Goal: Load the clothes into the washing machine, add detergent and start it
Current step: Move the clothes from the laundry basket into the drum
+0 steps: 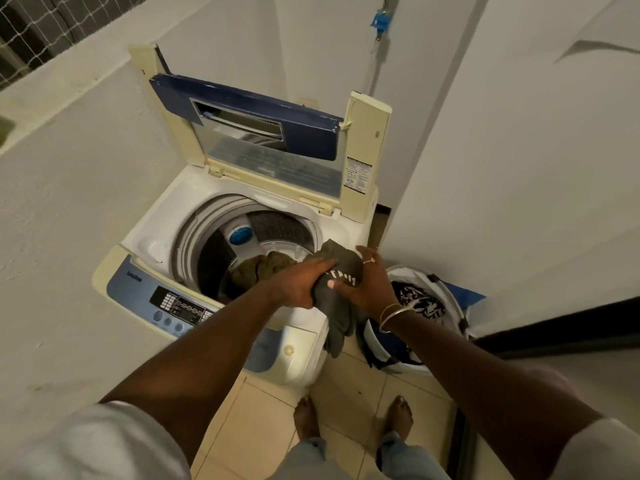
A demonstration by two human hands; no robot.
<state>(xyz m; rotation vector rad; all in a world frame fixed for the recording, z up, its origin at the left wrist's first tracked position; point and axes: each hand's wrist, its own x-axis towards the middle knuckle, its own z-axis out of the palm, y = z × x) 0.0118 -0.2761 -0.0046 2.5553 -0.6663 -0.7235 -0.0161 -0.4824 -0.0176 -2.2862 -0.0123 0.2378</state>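
Fingers [325, 264] of the left hand [301, 284] and of the right hand [367, 282] are curled around a dark grey garment [341, 310]. They hold it together above the front right rim of the washing machine [166, 216], and its lower end hangs down outside. Inside the drum [194, 230] lies an olive garment [266, 268]. The lid [249, 112] stands folded open. Just beside the machine, on the right, stands a laundry basket [412, 271] with patterned clothes [422, 303].

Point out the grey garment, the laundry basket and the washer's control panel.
grey garment [346, 263]: head view, the bunched part above the white lettering.
laundry basket [407, 271]: head view, its white far rim.
control panel [180, 304]: head view, the dark button block.
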